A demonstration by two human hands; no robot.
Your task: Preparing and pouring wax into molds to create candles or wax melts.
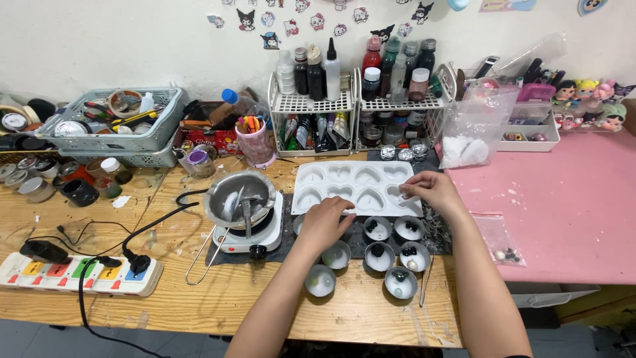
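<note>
A white silicone mould [351, 180] with heart-shaped cavities lies on a dark mat in the middle of the wooden table. My left hand [324, 222] rests at the mould's near edge, fingers curled, touching it. My right hand [427, 189] sits over the mould's right end with fingertips pinched at a cavity; whether it holds anything I cannot tell. Several small round metal cups [391, 255] with white wax and dark bits stand just in front of the mould.
A small electric hotplate [248, 235] carries a metal melting pot [240, 197] left of the mould. A power strip [79, 273] lies at the front left. Wire racks of bottles [358, 79], a grey basket [119, 122] and a pink table [556, 212] surround the work area.
</note>
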